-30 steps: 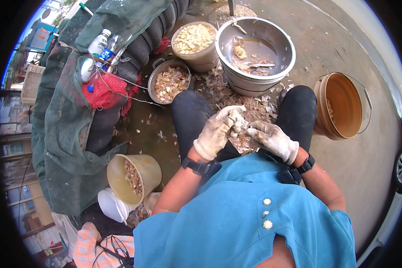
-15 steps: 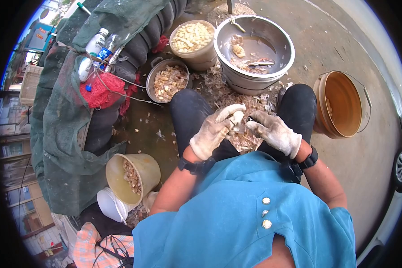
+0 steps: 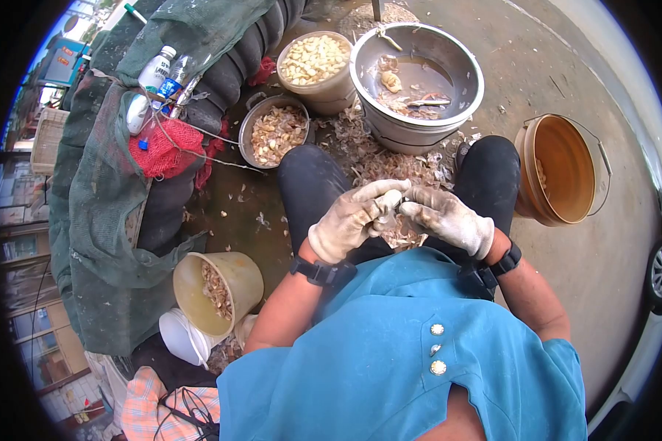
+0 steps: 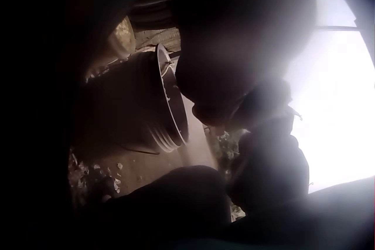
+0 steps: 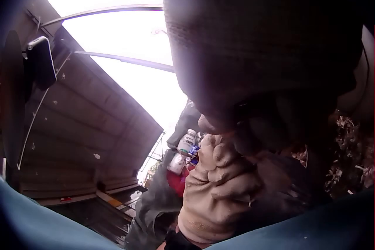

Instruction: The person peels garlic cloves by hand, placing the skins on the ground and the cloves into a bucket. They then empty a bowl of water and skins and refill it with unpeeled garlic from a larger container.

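Shirt [image 3: 346, 338] of blue cloth, three buttons [image 3: 436, 350] down the front, lower edge cut off in the head view. Two black wrist devices [image 3: 324, 273], one per arm. Just beyond, two white-gloved hands meeting above the lap: left hand [image 3: 346, 224] pinching one pale piece [image 3: 392, 198], probably garlic, between thumb and fingers; right hand [image 3: 454, 222] bent in against it from the other side, impossible to tell whether gripping anything. Long axis and pointing end of the piece both masked by fingertips; hands near-black silhouettes in the left wrist view.

Below and past the hands, two knees [image 3: 312, 180] in dark trousers, with husks [image 3: 401, 167] strewn on the ground between. To the left, one cream bucket [image 3: 244, 275] with husks inside, mouth facing left in the head view, and one white container [image 3: 182, 334], partly covered, just beside.

Farther out, one metal pot [image 3: 251, 151] of skins and cloves, one pail [image 3: 329, 99] heaped with pale cloves, too many to count, and one metal basin [image 3: 426, 45] of murky liquid, set in a bucket [image 3: 404, 141]. To the right, one brown bucket [image 3: 566, 173] with a wire handle. On green netting [image 3: 103, 220] at left, two bottles [image 3: 157, 71] near red mesh [image 3: 168, 151]. At far right, one car wheel [image 3: 660, 272], its car cut off.
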### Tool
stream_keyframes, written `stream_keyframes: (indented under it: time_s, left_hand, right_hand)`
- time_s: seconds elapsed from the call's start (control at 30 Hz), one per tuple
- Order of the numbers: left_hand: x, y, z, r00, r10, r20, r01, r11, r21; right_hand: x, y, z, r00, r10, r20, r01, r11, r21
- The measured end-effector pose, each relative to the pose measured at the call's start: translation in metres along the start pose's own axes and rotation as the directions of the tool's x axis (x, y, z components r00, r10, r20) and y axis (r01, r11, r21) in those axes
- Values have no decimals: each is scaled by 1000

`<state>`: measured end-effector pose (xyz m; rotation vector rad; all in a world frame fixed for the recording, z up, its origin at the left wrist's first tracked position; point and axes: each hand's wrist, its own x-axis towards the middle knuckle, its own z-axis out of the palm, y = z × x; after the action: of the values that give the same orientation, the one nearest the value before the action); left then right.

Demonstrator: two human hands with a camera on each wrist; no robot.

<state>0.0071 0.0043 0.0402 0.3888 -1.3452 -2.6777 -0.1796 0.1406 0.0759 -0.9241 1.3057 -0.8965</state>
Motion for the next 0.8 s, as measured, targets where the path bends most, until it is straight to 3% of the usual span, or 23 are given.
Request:
stream_keyframes:
  time_s: [0.07,0.17,0.3,0.4,0.47,0.57,0.7,0.77,0.8]
  left_hand:
    - [1,-5,-3,999,15,38,-12,996,-84]
    - [-2,6,9,999,-47,12,49,993,-109]
    - [1,3,10,1000,1,-1,-1,1000,-8]
    - [-1,4,11,1000,11,-23,-9,998,67]
    - [0,5,12,999,36,-16,-33,991,132]
    - [1,3,10,994,95,55,-103,981,164]
    - [0,5,14,994,65,-82,-42,965,259]
    - [0,4,12,990,56,-130,-15,954,300]
    - [0,1,9,987,107,-118,-66,949,309]
  right_hand:
    - [0,1,2,996,-82,26,79,993,93]
    - [0,10,2,999,-40,0,40,996,83]
    - [0,7,1,1000,-5,26,3,995,97]
    - [3,5,7,999,-13,-49,24,974,225]
    - [3,0,5,994,24,-102,-22,1000,21]
    - [4,-2,5,995,-14,-99,2,992,-127]
    - [7,13,6,986,-93,-137,77,990,-122]
    - [3,7,5,985,-82,-153,37,960,-278]
    - [2,6,5,985,-82,-152,37,960,-278]
